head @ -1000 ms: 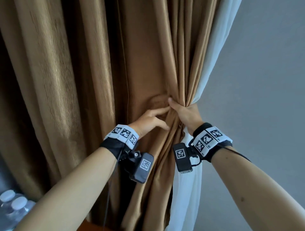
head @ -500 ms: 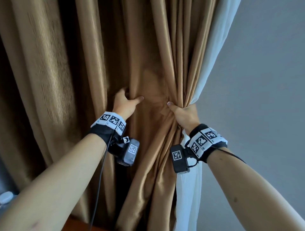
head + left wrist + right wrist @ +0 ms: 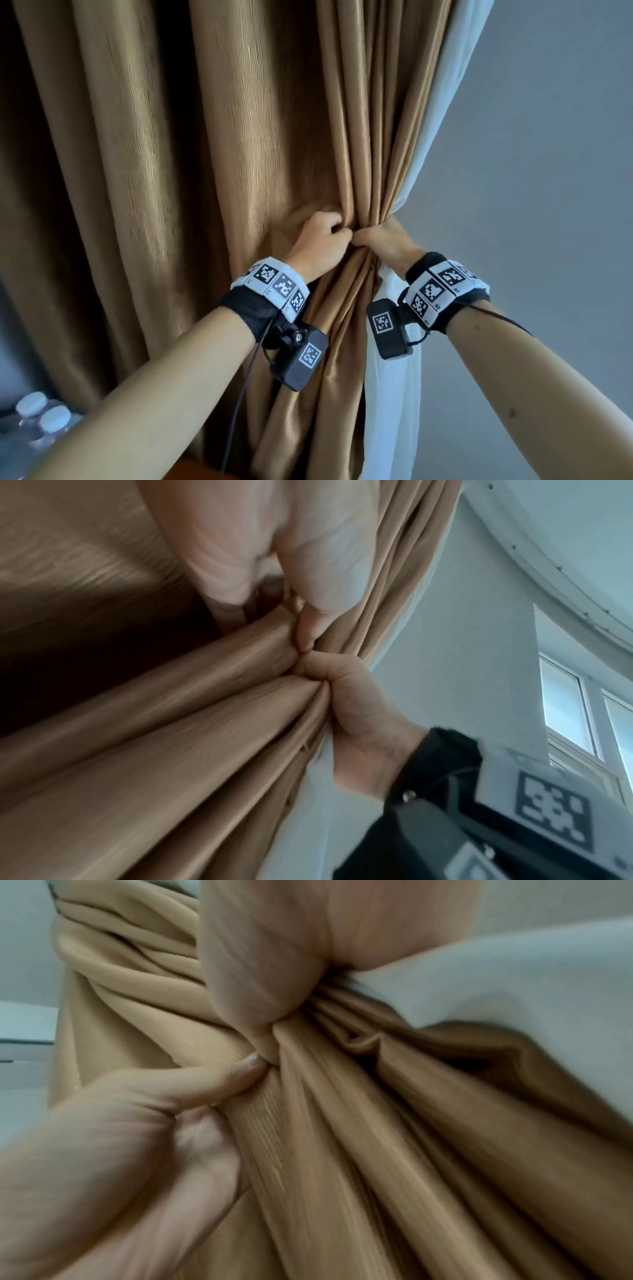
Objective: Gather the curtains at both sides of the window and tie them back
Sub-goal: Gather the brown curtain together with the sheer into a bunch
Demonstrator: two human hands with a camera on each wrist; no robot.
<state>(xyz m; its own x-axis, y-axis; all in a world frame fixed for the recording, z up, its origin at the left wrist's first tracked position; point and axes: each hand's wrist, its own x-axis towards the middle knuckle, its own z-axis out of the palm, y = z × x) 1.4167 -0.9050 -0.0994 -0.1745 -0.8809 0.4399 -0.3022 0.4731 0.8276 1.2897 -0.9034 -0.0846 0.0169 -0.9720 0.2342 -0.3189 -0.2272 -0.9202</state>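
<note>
Both hands are up at the middle of the frame, pressed close against the brown curtain (image 3: pixel 239 154), which hangs in long folds from the top edge down across the left and centre of the head view. The left hand (image 3: pixel 320 245) has its fingers curled into the cloth, bunching a fold and holding it tight against the gathered pleats. Right beside it, the right hand (image 3: pixel 387 241) wraps round the pinched waist of the curtain, thumb lying across the front of the bundle, its tip meeting the left hand's knuckles. The other fingers go round behind the cloth and I cannot tell how they lie.

From the left wrist view the two thumbs touch tip to tip over the folds. From the right wrist view, blurred, the thumb (image 3: pixel 236 1074) presses flat into the ribbed fabric.

Along the right edge of the bundle a white sheer curtain (image 3: pixel 394 411) hangs down, caught in the same grip, with the grey wall (image 3: pixel 548 171) to the right. In the lower left corner stand water bottles (image 3: pixel 37 414) with white caps.
</note>
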